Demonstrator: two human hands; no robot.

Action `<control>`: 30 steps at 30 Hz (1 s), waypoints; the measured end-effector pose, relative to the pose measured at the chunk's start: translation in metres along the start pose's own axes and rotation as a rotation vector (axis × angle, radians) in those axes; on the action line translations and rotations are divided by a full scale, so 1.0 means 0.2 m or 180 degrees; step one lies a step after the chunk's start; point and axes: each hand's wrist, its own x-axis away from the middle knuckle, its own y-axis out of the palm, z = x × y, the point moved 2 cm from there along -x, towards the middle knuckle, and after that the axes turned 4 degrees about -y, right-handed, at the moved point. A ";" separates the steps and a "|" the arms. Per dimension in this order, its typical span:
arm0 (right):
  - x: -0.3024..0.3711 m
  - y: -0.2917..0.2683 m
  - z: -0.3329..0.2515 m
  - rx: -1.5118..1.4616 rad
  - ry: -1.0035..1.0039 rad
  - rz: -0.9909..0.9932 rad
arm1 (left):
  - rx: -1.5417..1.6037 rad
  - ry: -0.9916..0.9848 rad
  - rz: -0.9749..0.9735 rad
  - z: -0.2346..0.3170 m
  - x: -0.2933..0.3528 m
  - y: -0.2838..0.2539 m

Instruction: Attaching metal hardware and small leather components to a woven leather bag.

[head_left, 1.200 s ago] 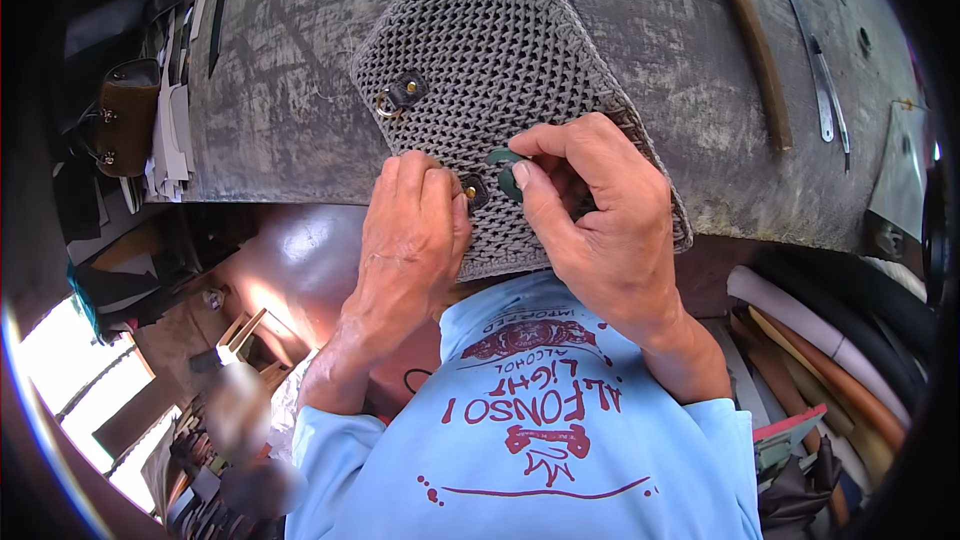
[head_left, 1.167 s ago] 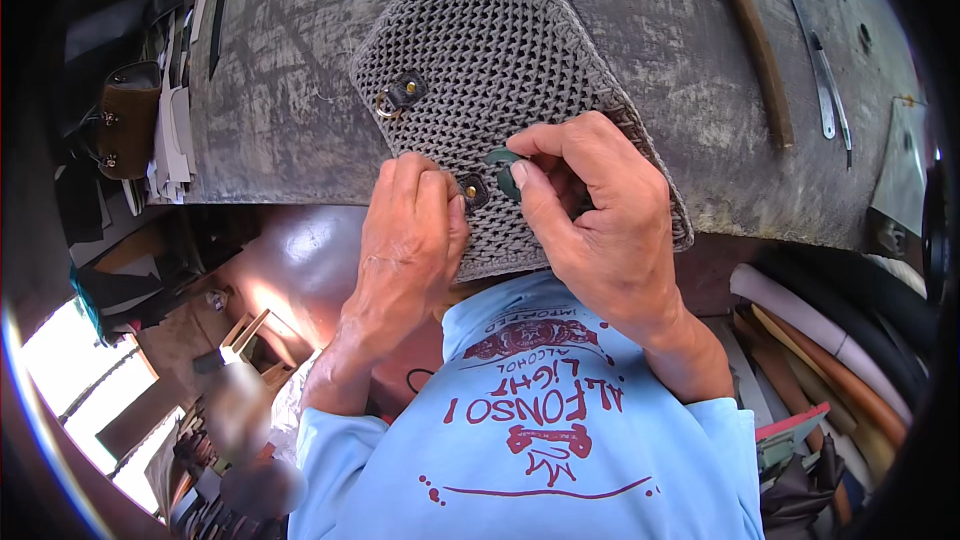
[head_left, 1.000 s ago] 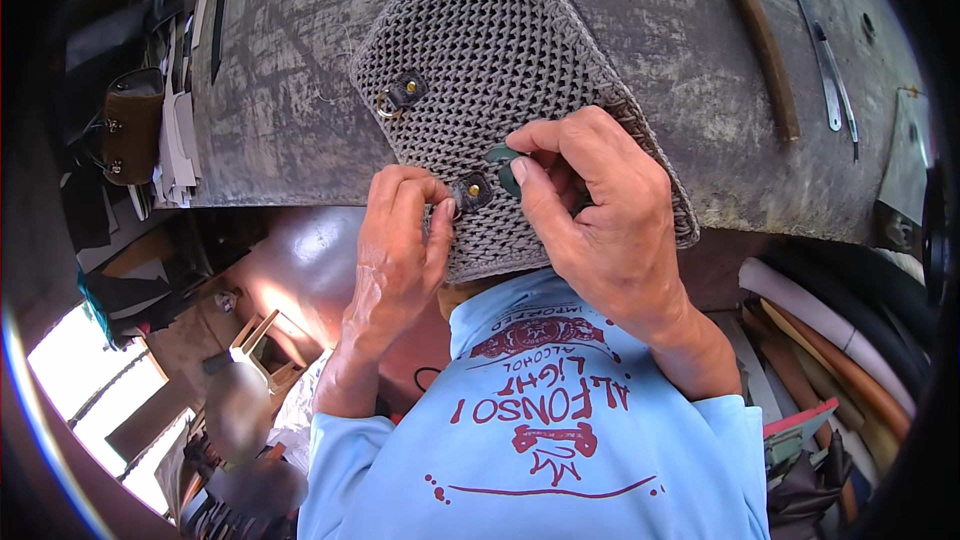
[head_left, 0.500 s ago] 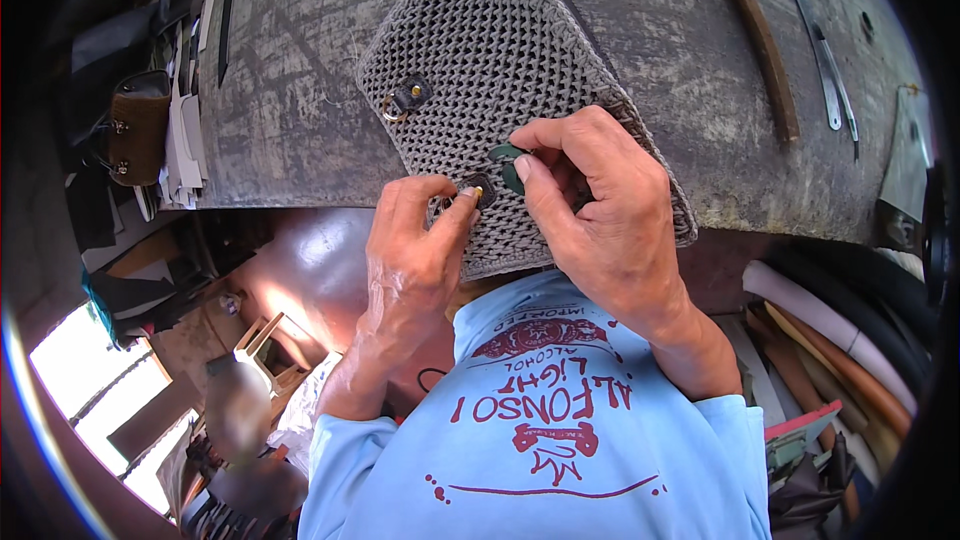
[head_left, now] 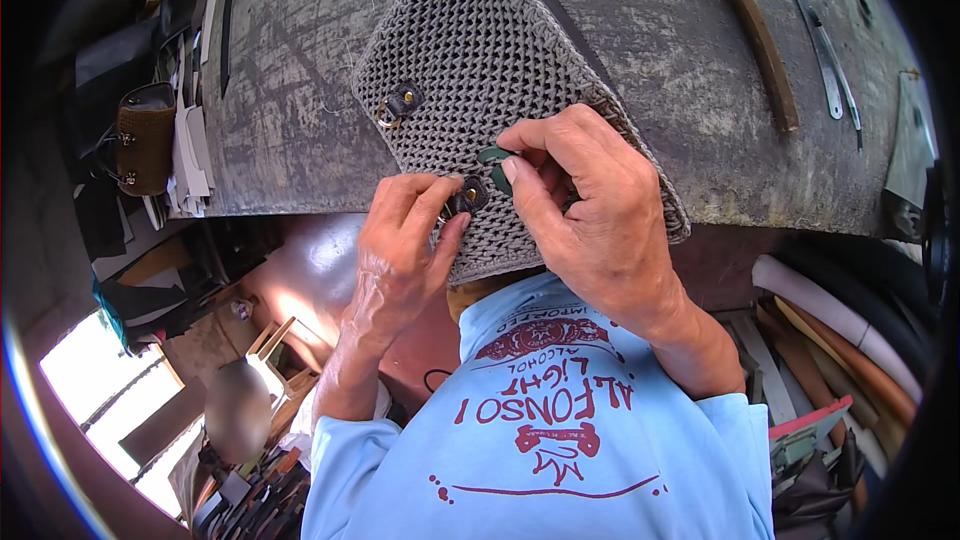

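A grey openwork woven bag panel [head_left: 450, 50] lies at the table's near edge. My left hand [head_left: 405, 230] pinches a small black leather tab [head_left: 469, 196] with a gold stud at the panel's lower left; a metal ring beside it is partly behind my fingers. Just right of the tab, my right hand [head_left: 590, 190] grips a small dark green piece [head_left: 499, 178] with rounded ends between thumb and fingers. Its kind is unclear, and my palm hides whatever lies behind it. Farther up the panel's left side sits a second black tab [head_left: 404, 99] with a gold stud and ring.
A hammer with a wooden handle [head_left: 755, 35] and a metal ruler [head_left: 808, 30] lie on the worn grey table [head_left: 290, 70] to the right. A brown bag [head_left: 145, 140] and leather scraps are at left. Rolled material [head_left: 840, 320] fills the lower right.
My left thumb has drawn down off the gold stud, which now shows. My right hand and the green piece have shifted slightly left, closer to the tab.
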 end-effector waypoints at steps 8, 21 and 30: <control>0.00 0.00 0.00 0.0017 -0.0011 -0.0019 | -0.0076 0.0247 -0.0050 -0.01 0.03 0.00; -0.01 0.00 0.00 -0.0032 0.0024 0.0020 | -0.0179 -0.0224 0.0019 0.04 -0.05 0.01; 0.00 -0.01 0.01 -0.0179 -0.0028 0.0105 | -0.1220 -0.0136 -0.0142 0.14 -0.12 0.05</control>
